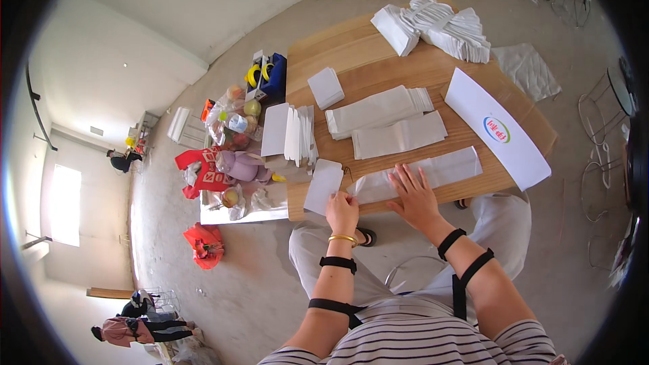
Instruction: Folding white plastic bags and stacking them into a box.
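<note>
A long, flat white paper sleeve (449, 167) lies along the table's near edge. My right hand (414, 197) rests flat on it, fingers spread. At its left end my left hand (342, 212) is closed, fingertips pinching the sleeve's end; the fingers partly hide the grip. A white card (324, 186) with rounded corners lies beside my left hand, and a thin dark string shows near it. Just beyond are another flat white sleeve (399, 136) and a stack of white sleeves (373, 112).
Upright white cards (297, 136) and a small card stack (326, 88) stand left. A bundle of white paper (433, 27) lies far right, near a curved white board (498, 128). A blue tape dispenser (274, 80), bagged fruit and a purple toy (242, 166) crowd the left side.
</note>
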